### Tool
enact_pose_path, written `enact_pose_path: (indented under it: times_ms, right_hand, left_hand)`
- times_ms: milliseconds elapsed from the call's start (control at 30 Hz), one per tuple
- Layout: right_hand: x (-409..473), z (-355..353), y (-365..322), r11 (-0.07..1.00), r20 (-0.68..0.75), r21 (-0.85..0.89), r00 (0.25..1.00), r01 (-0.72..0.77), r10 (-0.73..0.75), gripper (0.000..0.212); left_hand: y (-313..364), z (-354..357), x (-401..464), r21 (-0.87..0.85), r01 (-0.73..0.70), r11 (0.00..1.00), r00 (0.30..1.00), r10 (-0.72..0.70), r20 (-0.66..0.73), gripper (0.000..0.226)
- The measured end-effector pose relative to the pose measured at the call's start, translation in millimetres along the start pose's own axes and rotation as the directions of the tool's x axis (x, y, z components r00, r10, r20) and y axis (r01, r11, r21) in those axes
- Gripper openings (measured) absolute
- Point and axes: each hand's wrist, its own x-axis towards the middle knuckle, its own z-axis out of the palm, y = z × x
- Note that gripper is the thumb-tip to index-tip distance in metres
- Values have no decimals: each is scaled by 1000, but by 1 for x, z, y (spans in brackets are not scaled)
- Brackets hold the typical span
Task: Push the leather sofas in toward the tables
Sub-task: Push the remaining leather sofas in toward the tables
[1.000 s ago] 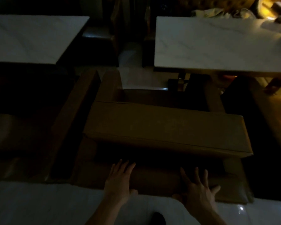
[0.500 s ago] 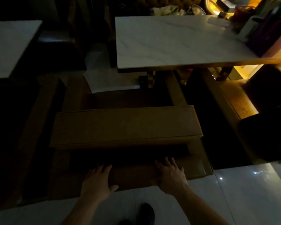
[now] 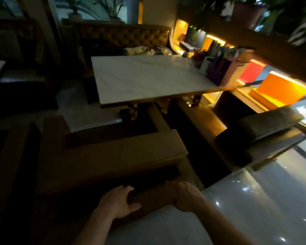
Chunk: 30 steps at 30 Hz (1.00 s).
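A brown leather sofa [image 3: 117, 156] stands with its back toward me, facing a white marble table [image 3: 145, 76]. My left hand [image 3: 117, 202] grips the lower rear edge of the sofa's back, fingers curled over it and thumb underneath. My right hand [image 3: 185, 195] presses on the same edge near the sofa's right corner, fingers wrapped over the top. The sofa's right arm reaches under the table's near edge. A second, darker leather sofa [image 3: 260, 137] sits to the right, beside the same table.
A tufted brown bench [image 3: 124, 36] lines the table's far side. Bags and bottles [image 3: 219, 68] crowd the table's right end by a lit orange shelf [image 3: 279, 91]. Another sofa [image 3: 12, 156] stands on the left. Glossy white floor [image 3: 254, 200] lies to my right.
My view has swung up and to the right. Both hands went from flat and spread on the sofa's back to curled over its lower edge, closer together. The sofa sits nearer the table.
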Motion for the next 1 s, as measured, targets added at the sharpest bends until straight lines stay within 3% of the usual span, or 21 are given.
enact_pose_path:
  times_ms: [133,433,533,700,767,867,1000]
  right_hand:
    - [-34,-19,27,996,-102,17,991,-83,84,63]
    - [-123,-47,155,930,-224,257,920,-261,320,69]
    - [-155,-45,215,893,-236,343,894,-290,381,103]
    - [-216,-32,322,865,-283,393,854,-312,436,135]
    - [-243,-36,352,857,-273,395,849,-330,452,128]
    - [-272,-38,398,837,-269,398,825,-376,498,81]
    - [-291,-31,449,803,-241,446,811,-396,534,87]
  left_hand:
    - [51,-9,4,60,-109,992,994,110,-3,84]
    - [194,9,15,193,-300,934,952,305,2,79]
    - [249,31,20,192,-326,925,943,333,-5,79]
    - [347,77,24,203,-328,922,941,337,-10,83]
    - [388,96,23,198,-354,914,932,362,-2,87]
    - [440,121,25,198,-386,901,916,399,-29,100]
    - [489,151,36,211,-414,885,900,433,-49,94]
